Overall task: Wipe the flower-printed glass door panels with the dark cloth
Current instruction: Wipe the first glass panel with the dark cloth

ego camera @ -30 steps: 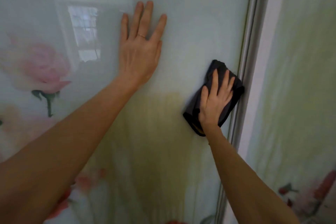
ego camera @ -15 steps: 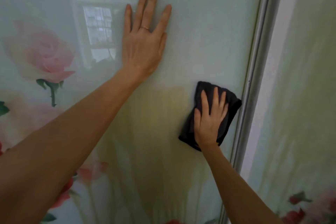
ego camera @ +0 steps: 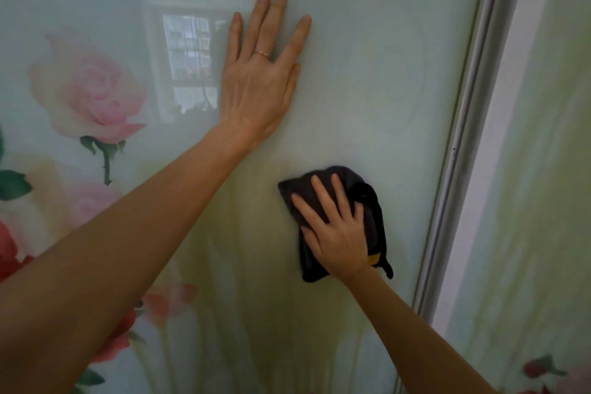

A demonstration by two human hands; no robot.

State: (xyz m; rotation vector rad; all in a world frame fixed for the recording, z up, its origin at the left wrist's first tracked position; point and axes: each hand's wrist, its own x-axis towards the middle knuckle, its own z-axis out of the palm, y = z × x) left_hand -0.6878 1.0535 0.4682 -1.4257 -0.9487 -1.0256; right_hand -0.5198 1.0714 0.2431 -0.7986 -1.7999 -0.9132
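The left hand (ego camera: 260, 80) is laid flat, fingers straight and spread, on the glass door panel (ego camera: 383, 57) in the upper middle of the frame; the dark cloth (ego camera: 372, 217) is pressed against the same panel at lower centre right by the right hand (ego camera: 335, 230), fingers extended over it; a pink rose print (ego camera: 92, 96) is seen at left; the frame strip (ego camera: 460, 153) runs at right.

Window reflection (ego camera: 188, 51), grey metal frame (ego camera: 460, 125)

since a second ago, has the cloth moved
Yes. The cloth has slid left, away from the metal door frame it touched before, and sits lower beneath the left hand.
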